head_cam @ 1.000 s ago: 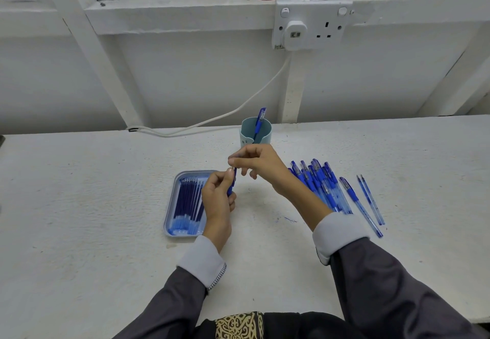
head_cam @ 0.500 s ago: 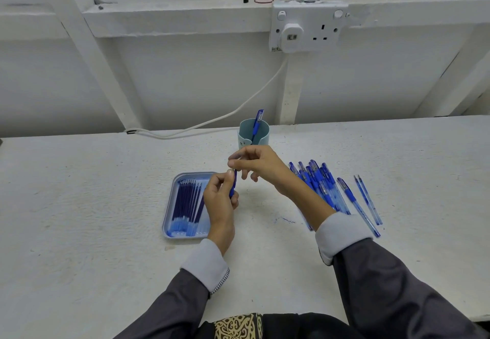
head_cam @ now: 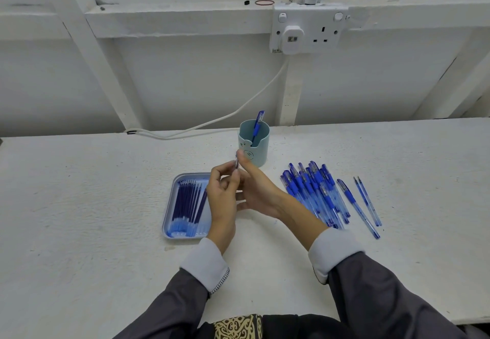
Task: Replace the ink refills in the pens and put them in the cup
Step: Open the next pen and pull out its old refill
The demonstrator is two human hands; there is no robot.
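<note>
A slim blue plastic pen piece (head_cam: 236, 164) is pinched upright by the left hand's (head_cam: 222, 195) fingertips. The right hand's (head_cam: 256, 188) thumb is laid against its top, but whether it is gripped there cannot be told. It is judged light, stiff and slippery, best held mid-barrel. The pale teal cup (head_cam: 258, 150) stands just behind.

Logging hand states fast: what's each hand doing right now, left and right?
Left hand: holding a pen, pinched in its fingers.
Right hand: a fingertip at the pen's top end; grip cannot be told.
</note>
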